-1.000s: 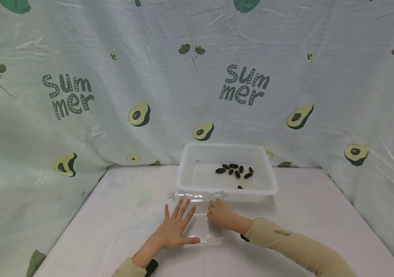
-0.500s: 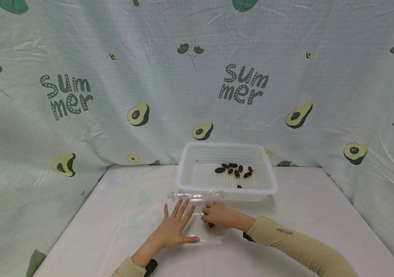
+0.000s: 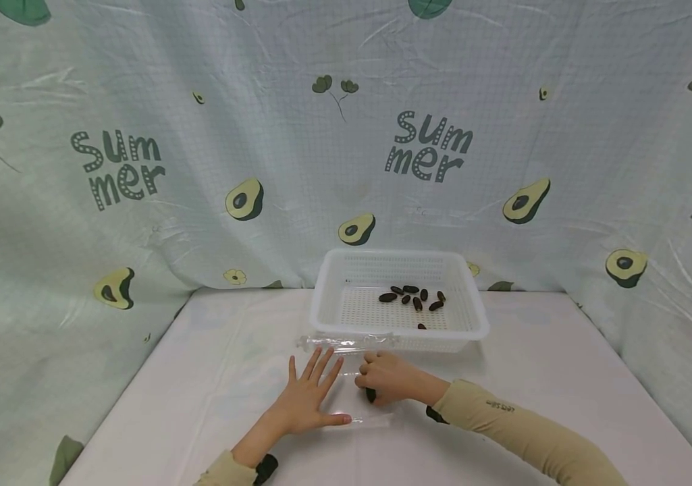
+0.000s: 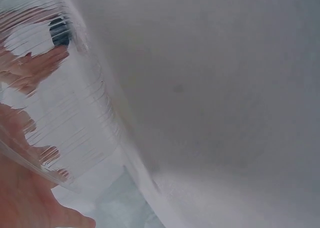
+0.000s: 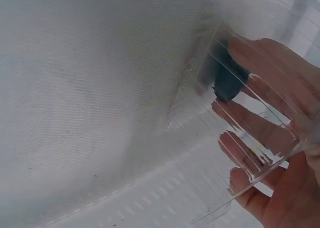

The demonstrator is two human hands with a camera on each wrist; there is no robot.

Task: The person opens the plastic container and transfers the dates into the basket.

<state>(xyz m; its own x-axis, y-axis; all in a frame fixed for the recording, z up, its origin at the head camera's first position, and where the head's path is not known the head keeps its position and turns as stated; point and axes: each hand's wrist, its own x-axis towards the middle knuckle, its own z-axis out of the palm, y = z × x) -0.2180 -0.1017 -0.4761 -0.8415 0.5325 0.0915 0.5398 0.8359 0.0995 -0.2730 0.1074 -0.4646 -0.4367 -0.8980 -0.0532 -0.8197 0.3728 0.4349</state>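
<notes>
A clear plastic box (image 3: 376, 421) with its lid (image 3: 352, 343) folded back lies in front of the basket. My left hand (image 3: 304, 403) is spread with straight fingers along the box's left side; through the box, the left wrist view shows its palm and thumb (image 4: 22, 198). My right hand (image 3: 385, 379) is over the right part of the box. Between its thumb and fingers it pinches a dark oval, date-like fruit (image 3: 370, 395), which the right wrist view shows through the ribbed plastic wall (image 5: 200, 163). Most of the box floor is hidden by the hands.
Behind the box stands a white perforated basket (image 3: 476, 317) with several dark oval fruits (image 3: 387, 298) lying loose in it. A pale cloth covers the table (image 3: 224, 351), and a printed curtain (image 3: 297, 148) hangs behind and at both sides.
My right hand has drawn slightly back toward me inside the box area, and the dark fruit has come into view under its fingers. The left hand and the box stay put.
</notes>
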